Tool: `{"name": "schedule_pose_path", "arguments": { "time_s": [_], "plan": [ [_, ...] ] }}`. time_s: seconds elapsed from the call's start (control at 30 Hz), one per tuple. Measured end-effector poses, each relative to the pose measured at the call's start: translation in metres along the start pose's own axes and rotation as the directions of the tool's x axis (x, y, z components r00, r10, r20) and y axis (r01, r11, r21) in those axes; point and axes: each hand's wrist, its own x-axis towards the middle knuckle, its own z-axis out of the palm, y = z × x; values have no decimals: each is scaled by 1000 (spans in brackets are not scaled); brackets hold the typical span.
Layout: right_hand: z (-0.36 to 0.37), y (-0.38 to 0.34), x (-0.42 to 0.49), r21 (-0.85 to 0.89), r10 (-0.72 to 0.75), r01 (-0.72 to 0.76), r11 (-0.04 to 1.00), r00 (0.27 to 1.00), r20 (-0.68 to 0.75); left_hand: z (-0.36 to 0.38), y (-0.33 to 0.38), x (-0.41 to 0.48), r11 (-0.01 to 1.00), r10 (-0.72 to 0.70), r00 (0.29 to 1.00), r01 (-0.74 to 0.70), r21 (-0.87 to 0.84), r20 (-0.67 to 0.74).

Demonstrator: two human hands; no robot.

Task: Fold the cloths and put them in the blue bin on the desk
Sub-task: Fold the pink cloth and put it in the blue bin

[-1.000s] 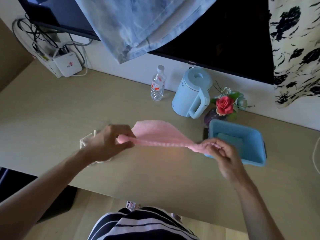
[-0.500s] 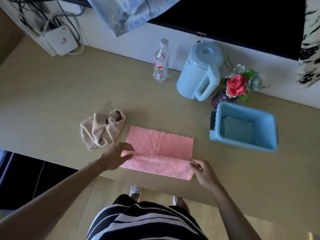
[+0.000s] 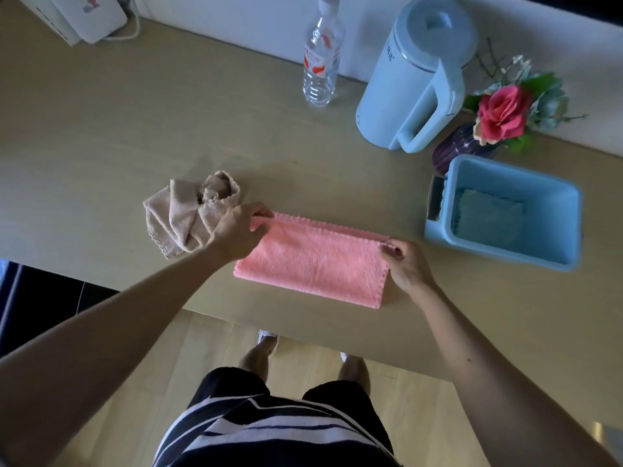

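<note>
pink cloth point(image 3: 312, 261) lies folded in half on the desk point(image 3: 101, 136), long axis left to right — left hand point(image 3: 236, 232) and right hand point(image 3: 406, 264) pinch its far corners; blue bin point(image 3: 559, 210) sits nearer the right.

Single head-worn view, steeply down, close over desk point(image 3: 101, 136)

Both your arms are stretched forward, left hand point(image 3: 237, 232) at 10 o'clock and right hand point(image 3: 406, 266) at 2, fingertips pinched tight.
</note>
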Motion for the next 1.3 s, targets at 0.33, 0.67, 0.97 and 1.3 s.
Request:
{"name": "schedule_pose_path", "arguments": {
  "time_s": [0.33,0.67,0.97,1.3],
  "plan": [
    [10,6,16,35,-24,28,999,992,-124,4,3,14,998,17,998,-14,58,-52],
    [54,-14,-23,-461,-472,386,799,877,-85,54,29,-29,897,283,959,-258,360,-17],
    [88,29,-34,-676,-333,371,637,923,193,116,-1,-64,909,75,992,-111,403,104],
    [65,29,-84,-765,-279,312,563,943,179,74,-21,11,712,365,851,-516,477,376]
  ]
}}
